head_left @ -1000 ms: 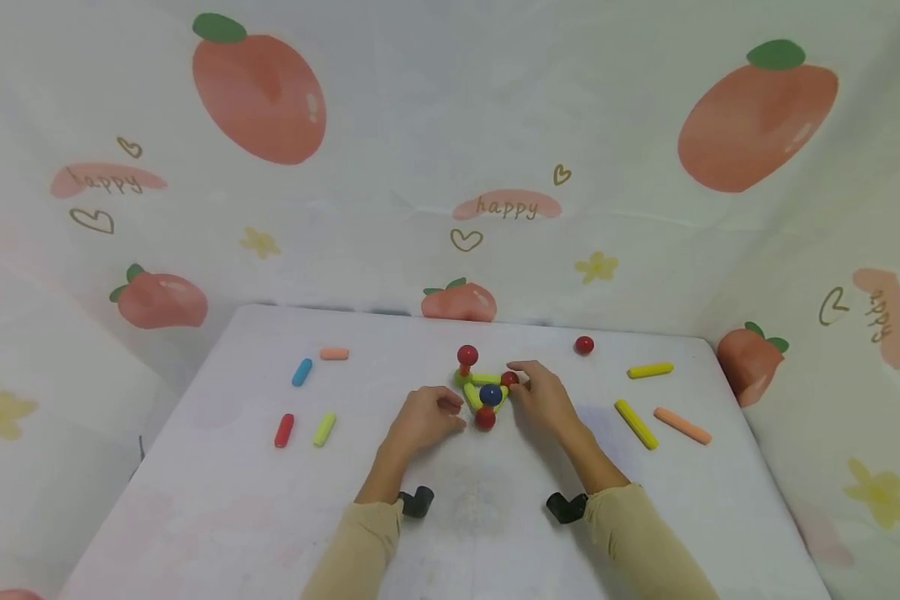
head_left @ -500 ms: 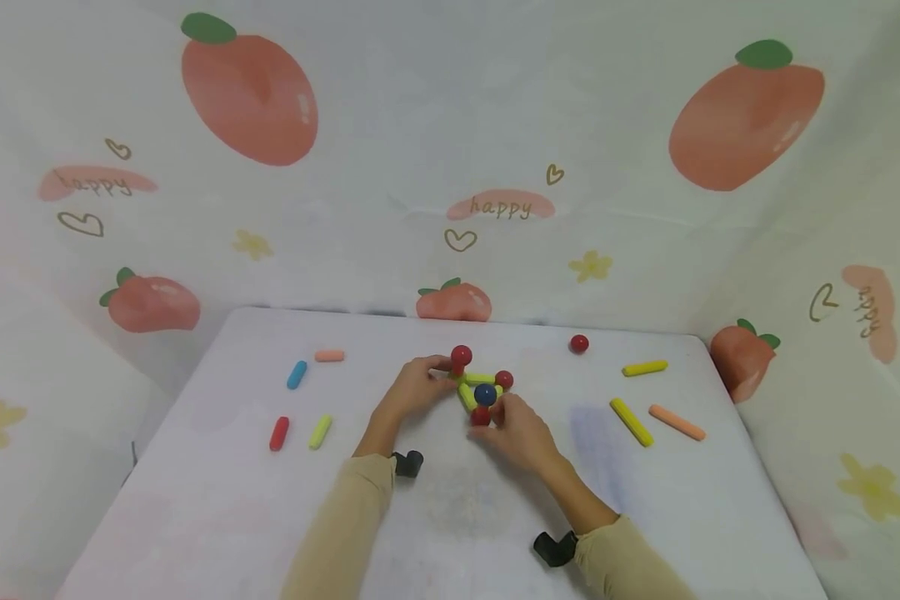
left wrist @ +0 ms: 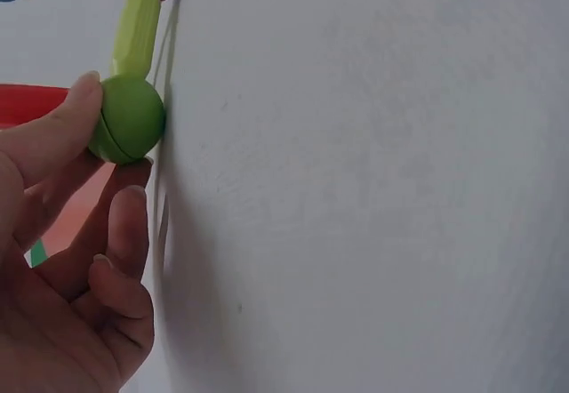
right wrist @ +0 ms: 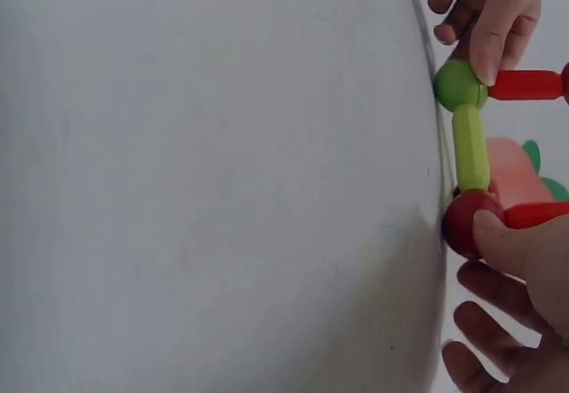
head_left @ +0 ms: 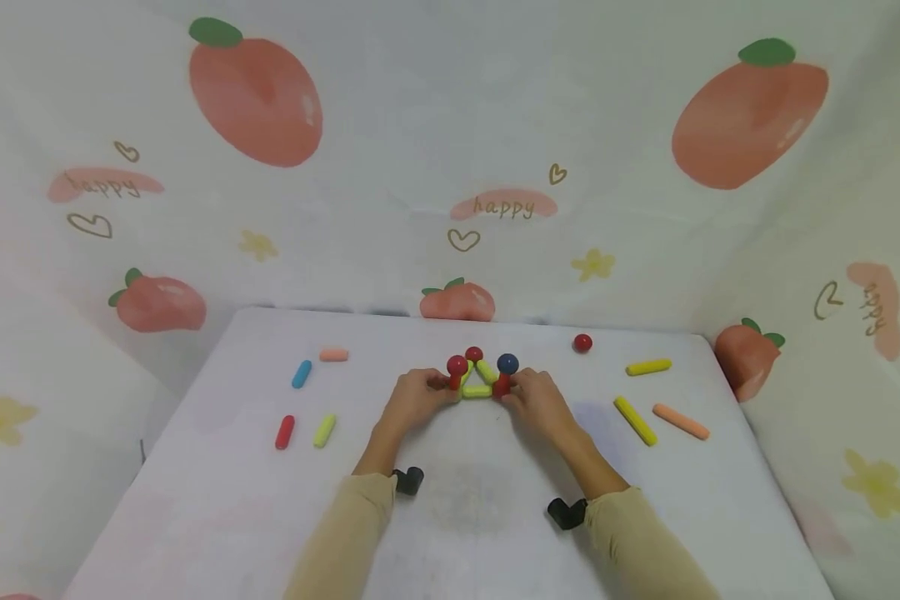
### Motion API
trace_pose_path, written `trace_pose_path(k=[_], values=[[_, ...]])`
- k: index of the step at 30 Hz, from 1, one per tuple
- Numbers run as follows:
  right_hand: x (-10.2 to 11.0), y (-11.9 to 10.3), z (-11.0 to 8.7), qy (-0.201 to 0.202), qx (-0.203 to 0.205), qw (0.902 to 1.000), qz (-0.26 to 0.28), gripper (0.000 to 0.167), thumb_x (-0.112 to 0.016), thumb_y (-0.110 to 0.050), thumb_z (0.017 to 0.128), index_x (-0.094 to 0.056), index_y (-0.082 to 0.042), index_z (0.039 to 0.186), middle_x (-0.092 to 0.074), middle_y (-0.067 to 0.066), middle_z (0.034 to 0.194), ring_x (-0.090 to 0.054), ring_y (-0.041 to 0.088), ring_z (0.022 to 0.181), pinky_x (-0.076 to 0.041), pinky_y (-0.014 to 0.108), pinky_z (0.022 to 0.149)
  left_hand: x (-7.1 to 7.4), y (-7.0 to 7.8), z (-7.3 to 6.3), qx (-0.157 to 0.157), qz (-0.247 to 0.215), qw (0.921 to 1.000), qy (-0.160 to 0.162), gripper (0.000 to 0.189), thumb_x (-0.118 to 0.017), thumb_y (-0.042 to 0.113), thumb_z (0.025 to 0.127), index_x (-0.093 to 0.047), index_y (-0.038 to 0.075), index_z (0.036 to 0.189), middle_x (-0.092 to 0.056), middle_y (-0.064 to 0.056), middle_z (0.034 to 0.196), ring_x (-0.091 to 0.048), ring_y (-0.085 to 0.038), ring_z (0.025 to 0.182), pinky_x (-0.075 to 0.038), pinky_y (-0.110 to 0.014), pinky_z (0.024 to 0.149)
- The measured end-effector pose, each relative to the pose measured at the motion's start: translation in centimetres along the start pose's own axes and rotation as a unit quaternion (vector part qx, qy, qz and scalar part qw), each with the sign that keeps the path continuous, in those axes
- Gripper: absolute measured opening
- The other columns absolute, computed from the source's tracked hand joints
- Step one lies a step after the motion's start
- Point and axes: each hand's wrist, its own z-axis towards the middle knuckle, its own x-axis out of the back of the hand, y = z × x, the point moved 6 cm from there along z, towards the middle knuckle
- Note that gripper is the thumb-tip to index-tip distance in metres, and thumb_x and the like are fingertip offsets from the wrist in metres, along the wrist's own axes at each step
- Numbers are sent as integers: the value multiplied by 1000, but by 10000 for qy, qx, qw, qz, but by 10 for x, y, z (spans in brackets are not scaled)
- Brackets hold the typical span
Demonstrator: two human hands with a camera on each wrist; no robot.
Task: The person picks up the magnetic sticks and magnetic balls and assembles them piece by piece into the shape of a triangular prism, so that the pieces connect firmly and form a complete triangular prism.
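Observation:
A triangle of yellow-green rods (head_left: 477,392) joined by balls lies mid-table in the head view. At its front left corner my left hand (head_left: 416,398) pinches the green ball (left wrist: 133,117) between thumb and fingers. My right hand (head_left: 543,404) grips the dark red ball (right wrist: 467,224) at the front right corner. From these two corners red rods stand up, the left one topped by a red ball (head_left: 457,366), the right by a blue ball (head_left: 507,364). Another red ball (head_left: 474,355) forms the back corner.
Left of the hands lie a blue rod (head_left: 302,374), an orange rod (head_left: 333,355), a red rod (head_left: 285,432) and a yellow-green rod (head_left: 325,431). On the right are yellow rods (head_left: 635,421), an orange rod (head_left: 681,422) and a loose red ball (head_left: 582,343).
The triangle has turned anticlockwise: the blue-topped rod went from the front to the right, the green corner to the front left. Both hands shifted around it and now hold its front corners.

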Motion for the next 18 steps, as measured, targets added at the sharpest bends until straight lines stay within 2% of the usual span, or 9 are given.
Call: trace_pose_path(k=[2,4,6,9,12,18], values=[[2,0,-1,-16,28,9998,-221,43,-77,-24,91,-65,-1,126,-66,18,125,-60,34,108,-53,47,96,-1,1,-1,-18,-46,10000,52,29,-80,31,89,-76,15,112,-77,-1,107,-67,-18,101,-54,-45,98],[5,2,-5,-1,-64,9989,-468,60,-77,-32,91,-55,-1,139,-55,24,141,-55,43,123,-49,56,104,-2,3,-2,-53,-45,9999,119,29,-80,29,88,-77,13,112,-78,-2,107,-68,-19,101,-55,-45,97],[9,5,-10,17,-235,9973,-702,78,-75,-41,91,-41,-5,151,-38,26,157,-42,49,140,-39,66,113,-3,5,-3,-63,-27,9998,167,29,-80,28,88,-77,12,112,-78,-2,107,-68,-19,100,-55,-44,96],[19,16,-18,78,-404,9939,-1021,95,-71,-50,91,-21,-11,162,-15,24,168,-18,50,153,-17,73,120,-2,6,-4,11,-6,9997,237,29,-80,28,88,-77,13,112,-78,-2,106,-67,-20,98,-55,-44,96],[30,32,-26,129,-453,9899,-1337,98,-66,-55,93,-13,-12,164,-4,22,171,-5,51,156,-3,76,120,-2,7,-5,110,36,9995,280,28,-81,27,88,-77,13,111,-78,-2,105,-67,-19,97,-55,-44,95],[49,76,-50,160,-727,9830,-1679,96,-56,-61,96,-11,-10,164,-2,26,170,-2,56,154,2,78,117,-2,8,-7,118,162,9993,307,27,-81,27,87,-78,12,110,-79,-1,103,-68,-19,98,-55,-44,96]])
